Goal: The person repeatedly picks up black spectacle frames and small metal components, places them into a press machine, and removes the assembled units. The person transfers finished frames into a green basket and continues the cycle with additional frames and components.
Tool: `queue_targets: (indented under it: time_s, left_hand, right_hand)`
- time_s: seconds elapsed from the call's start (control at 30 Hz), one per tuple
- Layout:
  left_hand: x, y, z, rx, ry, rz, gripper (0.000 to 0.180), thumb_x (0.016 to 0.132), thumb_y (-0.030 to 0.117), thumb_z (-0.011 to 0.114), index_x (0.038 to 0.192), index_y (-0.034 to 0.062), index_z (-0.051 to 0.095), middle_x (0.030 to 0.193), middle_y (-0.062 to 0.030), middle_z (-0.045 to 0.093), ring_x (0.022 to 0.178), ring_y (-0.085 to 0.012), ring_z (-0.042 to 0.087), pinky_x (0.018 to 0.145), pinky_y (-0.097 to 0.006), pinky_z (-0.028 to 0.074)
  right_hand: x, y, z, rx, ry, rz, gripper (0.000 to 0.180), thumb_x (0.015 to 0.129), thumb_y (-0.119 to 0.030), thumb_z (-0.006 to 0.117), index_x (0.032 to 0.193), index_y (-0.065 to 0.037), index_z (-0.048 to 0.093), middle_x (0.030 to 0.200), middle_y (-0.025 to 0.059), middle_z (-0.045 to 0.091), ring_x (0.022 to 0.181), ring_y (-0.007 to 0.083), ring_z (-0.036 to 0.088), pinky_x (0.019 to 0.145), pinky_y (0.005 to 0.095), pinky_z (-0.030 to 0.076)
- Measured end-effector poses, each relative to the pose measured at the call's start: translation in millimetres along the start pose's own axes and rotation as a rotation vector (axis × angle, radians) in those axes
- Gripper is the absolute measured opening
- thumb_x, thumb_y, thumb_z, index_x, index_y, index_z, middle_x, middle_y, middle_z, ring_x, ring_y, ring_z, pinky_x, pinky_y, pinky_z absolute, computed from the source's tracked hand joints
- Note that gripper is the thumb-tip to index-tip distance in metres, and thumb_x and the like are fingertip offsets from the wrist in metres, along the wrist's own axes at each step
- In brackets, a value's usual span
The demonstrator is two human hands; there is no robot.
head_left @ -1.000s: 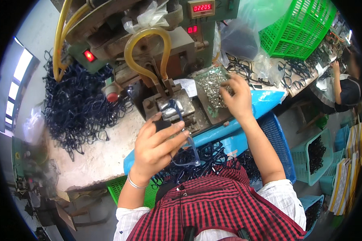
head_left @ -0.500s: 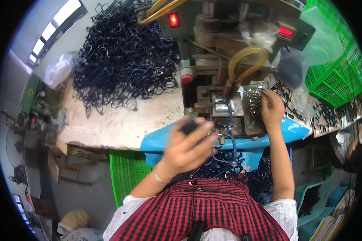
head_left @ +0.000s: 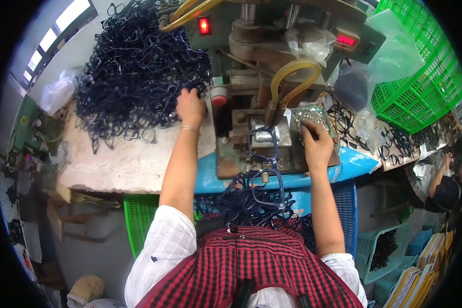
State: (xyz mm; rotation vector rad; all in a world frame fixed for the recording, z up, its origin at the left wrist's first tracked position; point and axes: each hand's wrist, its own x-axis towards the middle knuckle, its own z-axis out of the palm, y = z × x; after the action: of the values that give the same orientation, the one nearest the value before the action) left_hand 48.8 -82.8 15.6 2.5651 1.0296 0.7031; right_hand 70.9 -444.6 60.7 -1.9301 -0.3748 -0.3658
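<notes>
My left hand (head_left: 191, 108) is at the right edge of a large heap of dark blue glasses frames (head_left: 143, 66), its fingers curled in among them; what they grip is hidden. My right hand (head_left: 317, 146) reaches a tray of small shiny metal parts (head_left: 309, 114), thumb and fingers bent together at the near edge of the parts; anything between the fingertips is too small to make out. Between my hands, one blue glasses frame (head_left: 272, 160) sits at the press (head_left: 237, 131), one rim over its metal block and the other hanging towards me. Neither hand touches it.
A yellow hose (head_left: 296, 66) loops down over the press, beside a red button (head_left: 219, 99). More glasses frames (head_left: 236, 205) lie below the table edge on a blue sheet (head_left: 205, 172). A green basket (head_left: 421, 97) stands at far right, near another person's arm (head_left: 439, 172).
My left hand has moved from beside the pressed glasses frame, forward and left to the heap. My right hand stays at the metal parts. The whole view has shifted slightly.
</notes>
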Motion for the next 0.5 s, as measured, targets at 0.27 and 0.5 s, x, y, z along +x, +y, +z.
queue_targets:
  time_s: [0.27, 0.5]
  left_hand:
    - [-55, -90, -64, -0.074, -0.164, 0.464, 0.036, 0.075, 0.019, 0.085, 0.103, 0.0051, 0.068, 0.105, -0.0145, 0.062, 0.095, -0.0344, 0.063, 0.080, -0.041, 0.052]
    - [-62, -73, -85, -0.426, -0.034, 0.160, 0.023, 0.096, 0.017, 0.072, 0.094, 0.0020, 0.056, 0.080, -0.0066, 0.056, 0.073, -0.0151, 0.053, 0.069, -0.029, 0.047]
  right_hand:
    - [-56, 17, -85, -0.061, 0.119, 0.046, 0.014, 0.084, 0.002, 0.073, 0.098, 0.003, 0.074, 0.091, 0.0093, 0.072, 0.085, 0.0168, 0.068, 0.081, 0.0282, 0.052]
    - [11, -73, -11, 0.111, -0.094, -0.461, 0.023, 0.077, -0.007, 0.074, 0.099, -0.004, 0.069, 0.092, 0.0134, 0.072, 0.087, 0.0315, 0.070, 0.079, 0.0392, 0.054]
